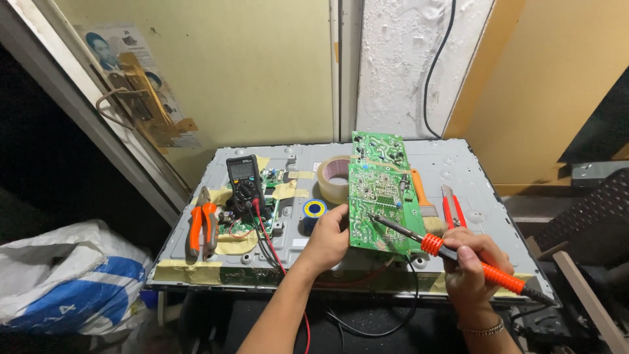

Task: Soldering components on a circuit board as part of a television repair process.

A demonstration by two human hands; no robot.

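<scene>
Left hand [327,241] clamped on the edge of the green circuit board [379,196], propped on the grey metal surface [458,164], right hand [468,265] gripping the orange-handled soldering iron [458,257], tip at the board — soldering underway, steady tip placement needed.

Single head-worn view, looking forward and down from just behind the left hand [325,244] and right hand [469,267]. Close over the grey metal panel [458,172] lying flat, facing the yellow wall [249,72] beyond it.
</scene>
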